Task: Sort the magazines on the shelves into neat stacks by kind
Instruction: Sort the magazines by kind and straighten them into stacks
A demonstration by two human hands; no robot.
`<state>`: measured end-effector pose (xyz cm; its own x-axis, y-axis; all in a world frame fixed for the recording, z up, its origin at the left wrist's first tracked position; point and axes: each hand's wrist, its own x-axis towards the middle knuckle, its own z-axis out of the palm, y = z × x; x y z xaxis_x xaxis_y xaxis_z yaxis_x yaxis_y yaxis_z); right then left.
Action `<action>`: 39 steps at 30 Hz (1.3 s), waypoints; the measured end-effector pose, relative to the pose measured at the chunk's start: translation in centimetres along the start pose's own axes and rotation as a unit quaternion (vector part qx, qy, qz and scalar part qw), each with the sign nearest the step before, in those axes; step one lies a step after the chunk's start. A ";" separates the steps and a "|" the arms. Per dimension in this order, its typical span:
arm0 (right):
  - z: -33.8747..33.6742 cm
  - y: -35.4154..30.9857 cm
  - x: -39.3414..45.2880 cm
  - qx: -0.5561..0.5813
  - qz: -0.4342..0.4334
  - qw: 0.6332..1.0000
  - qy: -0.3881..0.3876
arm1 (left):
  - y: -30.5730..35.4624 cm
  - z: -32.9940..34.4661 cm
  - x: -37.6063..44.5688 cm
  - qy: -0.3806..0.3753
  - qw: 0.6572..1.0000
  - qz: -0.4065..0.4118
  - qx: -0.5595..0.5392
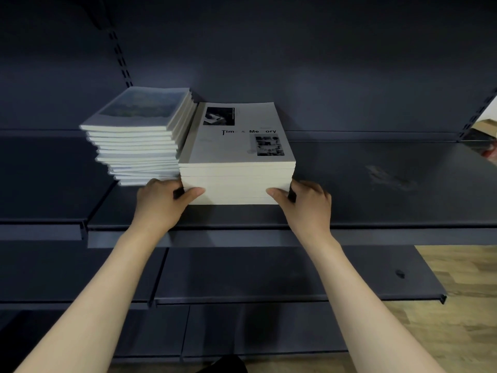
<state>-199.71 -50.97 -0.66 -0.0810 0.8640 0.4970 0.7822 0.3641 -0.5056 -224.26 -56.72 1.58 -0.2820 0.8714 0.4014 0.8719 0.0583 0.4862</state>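
Observation:
A squared stack of white magazines (pixel 236 181), its top cover printed with black photos and a title, sits on the dark shelf (pixel 376 184). My left hand (pixel 161 203) grips its front left corner, thumb across the front edge, fingers round the side. My right hand (pixel 309 203) grips the front right corner the same way. Close on the left rises a taller, uneven stack of magazines (pixel 139 135) with a blue-green picture on the top cover; it leans and its lower copies are offset.
A slotted upright (pixel 121 57) runs up the back panel behind the left stack. Lower dark shelves (pixel 295 275) jut out below. Wooden floor (pixel 457 319) shows at the lower right, and a cardboard box (pixel 486 127) beyond the shelf's right end.

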 end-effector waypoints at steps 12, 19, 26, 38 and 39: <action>-0.5 0.2 0.4 0.088 -0.008 0.996 -0.027 | -0.1 0.5 -0.8 0.018 1.000 -0.006 -0.011; -0.4 0.1 0.2 0.070 -0.005 0.997 -0.024 | 0.0 0.1 -0.6 0.007 1.000 -0.009 0.009; -0.4 -0.1 0.1 0.054 0.023 0.997 -0.055 | -0.2 0.4 -0.6 0.052 0.993 0.058 0.088; -3.7 -4.2 1.8 0.104 0.016 0.993 -0.048 | 3.4 -3.2 0.1 0.099 0.992 0.070 0.022; -3.8 -4.6 2.1 0.089 -0.024 0.995 -0.029 | 3.4 -3.4 0.4 0.110 0.984 0.129 0.049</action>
<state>-201.11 -52.16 5.40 -0.1549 0.8609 0.4847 0.6548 0.4568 -0.6021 -222.75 -57.81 6.08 -0.1159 0.7373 0.6656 0.9571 -0.0962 0.2732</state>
